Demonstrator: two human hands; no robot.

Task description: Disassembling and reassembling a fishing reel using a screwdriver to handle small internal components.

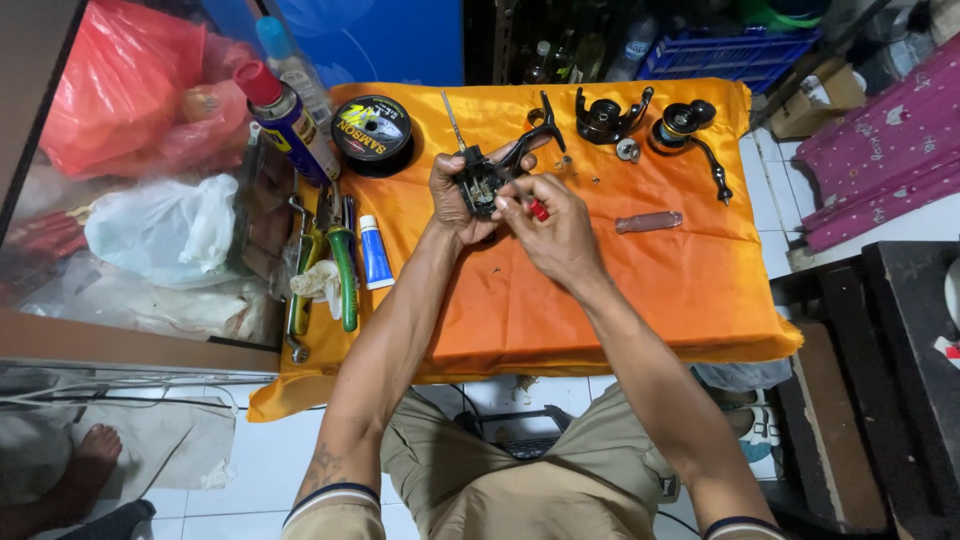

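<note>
Over the orange cloth (620, 290), seen from the head camera, we were in the middle of working on a fishing reel body (480, 182), which we held just above the cloth's far half. Our left hand (452, 198) was clenched around the dark body from its left side, steadying it. Our right hand (545, 222) was closed on a small red-handled tool (538, 210), its tip set against the body's right face; we could not tell what the tip touched. We judged this a step of loosening or seating a small part, and the next move would call for a steady grip and a fine turn of the tool.

Beyond the reel body, at the cloth's far edge, lay a rotor part (607, 118) and a handle with spool (690, 130). Left of it sat a spool of line (372, 130), a blue tube (375, 252) and green-handled pliers (345, 275). A clear tool handle (648, 221) lay to its right.
</note>
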